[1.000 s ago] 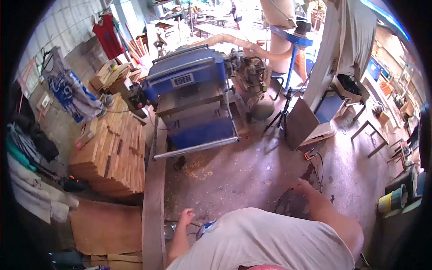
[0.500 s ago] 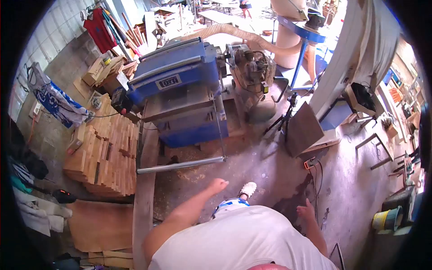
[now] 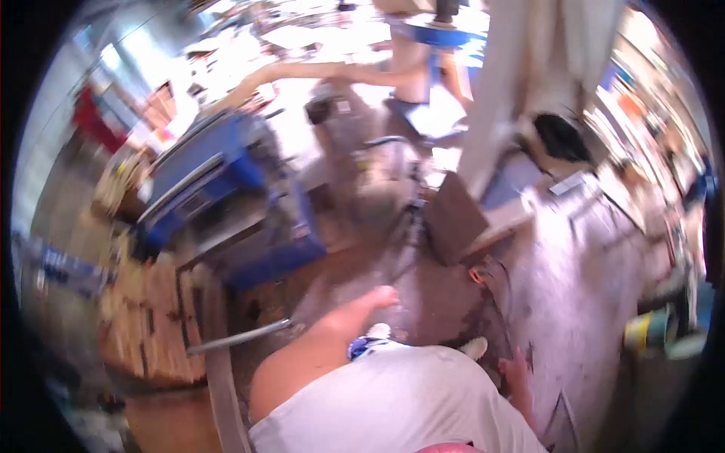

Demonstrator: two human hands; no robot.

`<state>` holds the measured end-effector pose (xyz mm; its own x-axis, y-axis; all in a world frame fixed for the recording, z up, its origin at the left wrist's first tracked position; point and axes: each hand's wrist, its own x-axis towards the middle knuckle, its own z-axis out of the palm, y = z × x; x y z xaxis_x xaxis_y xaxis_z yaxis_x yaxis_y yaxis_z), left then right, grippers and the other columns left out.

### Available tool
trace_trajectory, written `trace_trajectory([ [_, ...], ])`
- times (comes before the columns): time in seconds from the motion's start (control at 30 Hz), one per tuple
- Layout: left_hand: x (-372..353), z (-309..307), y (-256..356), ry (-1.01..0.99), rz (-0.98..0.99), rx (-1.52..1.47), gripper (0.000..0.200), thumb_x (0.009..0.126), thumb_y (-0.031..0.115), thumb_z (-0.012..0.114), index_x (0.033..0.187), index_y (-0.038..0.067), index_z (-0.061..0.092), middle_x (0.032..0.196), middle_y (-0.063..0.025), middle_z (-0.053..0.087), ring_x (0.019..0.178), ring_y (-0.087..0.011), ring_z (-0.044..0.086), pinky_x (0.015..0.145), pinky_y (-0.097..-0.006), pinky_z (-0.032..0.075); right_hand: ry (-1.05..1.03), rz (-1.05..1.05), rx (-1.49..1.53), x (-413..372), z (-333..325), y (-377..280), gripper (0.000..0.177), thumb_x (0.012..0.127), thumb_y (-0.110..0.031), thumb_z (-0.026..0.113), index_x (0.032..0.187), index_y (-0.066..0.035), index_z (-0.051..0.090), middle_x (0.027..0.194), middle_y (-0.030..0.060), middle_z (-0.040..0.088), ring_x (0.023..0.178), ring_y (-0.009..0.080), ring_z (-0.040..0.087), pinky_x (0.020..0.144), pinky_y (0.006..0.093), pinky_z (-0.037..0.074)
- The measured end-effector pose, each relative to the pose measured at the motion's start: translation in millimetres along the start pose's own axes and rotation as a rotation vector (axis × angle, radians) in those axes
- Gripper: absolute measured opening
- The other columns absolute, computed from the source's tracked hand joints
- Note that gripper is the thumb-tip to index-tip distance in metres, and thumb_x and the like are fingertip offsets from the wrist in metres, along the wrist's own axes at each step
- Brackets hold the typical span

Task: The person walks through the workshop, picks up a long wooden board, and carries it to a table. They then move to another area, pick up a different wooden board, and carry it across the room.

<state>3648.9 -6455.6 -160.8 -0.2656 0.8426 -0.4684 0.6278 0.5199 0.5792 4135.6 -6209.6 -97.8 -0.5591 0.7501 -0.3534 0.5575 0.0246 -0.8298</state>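
My left hand (image 3: 385,296) swings out in front of my body above the concrete floor. Motion smears its fingers, and I see nothing held in it. Low on the right, my right hand (image 3: 516,368) hangs beside my shirt, with thumb and fingers apart and nothing in them. Ahead and to the left stands a blue planer-like machine (image 3: 200,192) with a metal roller bar (image 3: 240,337) in front. My left hand is nearest the floor in front of this machine and touches nothing. My shoes (image 3: 475,348) show below me, one ahead of the other.
Stacked wooden boards (image 3: 147,321) stand at the left. A brown panel (image 3: 455,219) leans ahead, near an orange power outlet (image 3: 477,275) with cables on the floor. A ribbed hose (image 3: 325,72) crosses behind the machine. A yellow-and-green bucket (image 3: 651,328) is at the right.
My view has turned to the right, so the machine and board stack have shifted left. A second shoe has come into view. Both hands stay apart from everything, and the picture is blurrier.
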Motion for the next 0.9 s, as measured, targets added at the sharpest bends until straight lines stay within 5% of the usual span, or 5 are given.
trace_trajectory([
  [0.13, 42, 2, 50, -0.094, -0.224, 0.168, 0.028, 0.068, 0.005, 0.055, 0.093, 0.011, 0.066, 0.092, -0.0138, 0.065, 0.087, -0.0272, 0.062, 0.076, -0.0364, 0.049, 0.067, 0.243, 0.038, 13, -94, 120, 0.039, 0.084, -0.016, 0.053, 0.115, 0.006, 0.043, 0.071, 0.0147, 0.063, 0.058, 0.0200, 0.058, 0.052, 0.0295, 0.047],
  [0.3, 130, 42, 168, 0.041, -0.102, 0.147, 0.035, 0.065, -0.006, 0.052, 0.091, 0.012, 0.067, 0.094, -0.0110, 0.065, 0.086, -0.0242, 0.062, 0.078, -0.0324, 0.049, 0.025, 0.849, 1.087, 20, -236, 211, 0.044, 0.091, -0.037, 0.047, 0.088, 0.004, 0.061, 0.064, 0.0152, 0.059, 0.048, 0.0222, 0.051, 0.046, 0.0278, 0.041],
  [0.47, 230, 45, 384, 0.006, 0.095, -0.079, 0.036, 0.065, -0.009, 0.050, 0.093, 0.008, 0.065, 0.091, -0.0123, 0.065, 0.088, -0.0234, 0.062, 0.077, -0.0319, 0.047, 0.225, 0.535, 0.498, 44, -339, 173, 0.036, 0.091, -0.022, 0.049, 0.113, 0.006, 0.051, 0.073, 0.0165, 0.062, 0.052, 0.0208, 0.056, 0.046, 0.0253, 0.042],
  [0.53, 283, 58, 433, -0.067, 0.202, -0.066, 0.036, 0.066, -0.009, 0.050, 0.093, 0.008, 0.065, 0.091, -0.0122, 0.065, 0.087, -0.0233, 0.062, 0.078, -0.0316, 0.047, 0.311, 0.516, 0.567, 70, -372, 155, 0.071, 0.086, -0.003, 0.048, 0.142, -0.005, 0.006, 0.090, 0.0181, 0.065, 0.068, 0.0213, 0.064, 0.059, 0.0296, 0.052],
  [0.9, 582, 164, 569, -0.378, 0.234, 0.208, 0.025, 0.068, 0.000, 0.058, 0.089, 0.012, 0.067, 0.085, -0.0101, 0.066, 0.080, -0.0214, 0.062, 0.072, -0.0324, 0.049, 0.501, 0.515, 0.382, 160, -590, 224, 0.077, 0.074, 0.006, 0.046, 0.142, -0.005, 0.010, 0.088, 0.0164, 0.066, 0.067, 0.0179, 0.064, 0.055, 0.0265, 0.050],
])
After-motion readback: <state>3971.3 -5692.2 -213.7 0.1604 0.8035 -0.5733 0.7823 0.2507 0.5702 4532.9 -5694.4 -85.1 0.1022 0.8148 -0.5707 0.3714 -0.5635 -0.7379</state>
